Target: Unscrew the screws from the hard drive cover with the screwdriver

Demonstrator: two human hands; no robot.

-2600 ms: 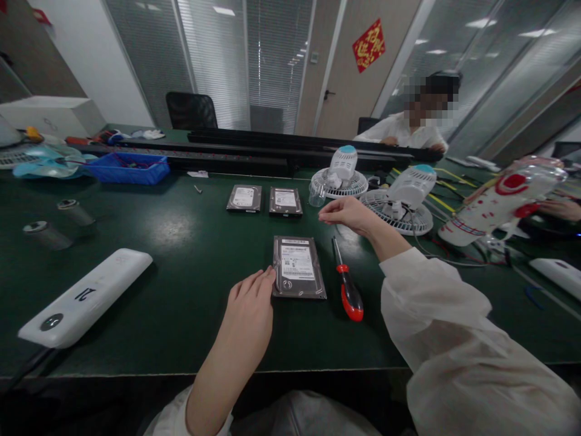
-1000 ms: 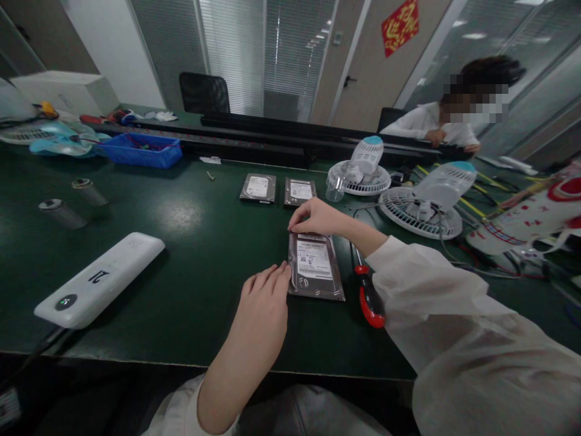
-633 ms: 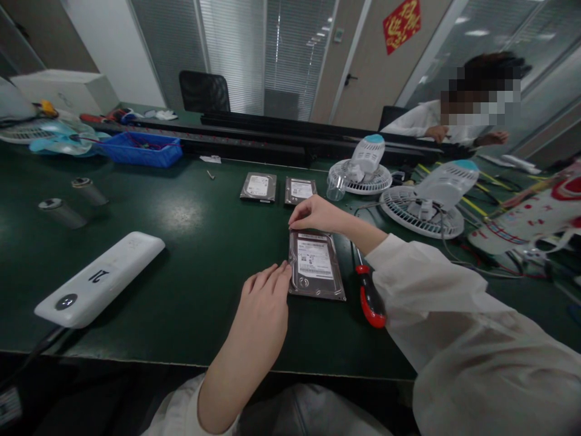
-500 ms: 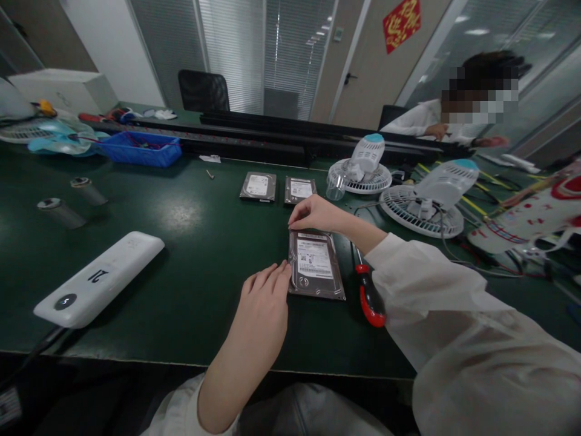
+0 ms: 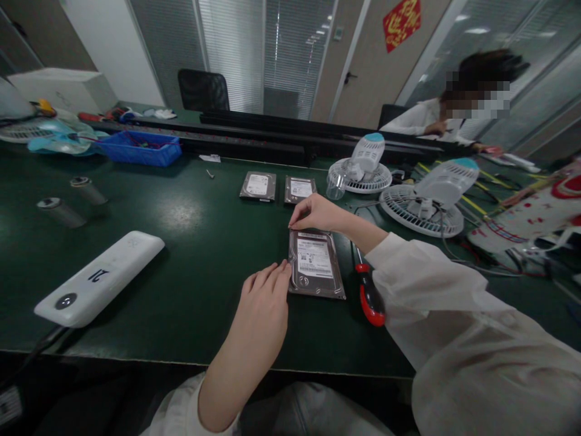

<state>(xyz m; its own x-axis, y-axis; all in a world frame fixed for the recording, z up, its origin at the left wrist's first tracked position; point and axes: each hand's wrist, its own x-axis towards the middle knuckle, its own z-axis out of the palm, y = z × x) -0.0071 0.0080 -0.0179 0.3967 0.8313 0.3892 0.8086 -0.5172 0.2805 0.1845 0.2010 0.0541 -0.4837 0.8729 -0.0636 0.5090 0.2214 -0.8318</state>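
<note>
Left hand outstretched against hard drive, right hand bunched at far-left corner, grip unclear

Hard drive lies label-up on green table; left hand touches its left edge; right hand, fingers pinched, at its far-left corner; screwdriver just right of it; two more drives beyond.

right hand; moved left; now at far-left corner of hard drive
</note>
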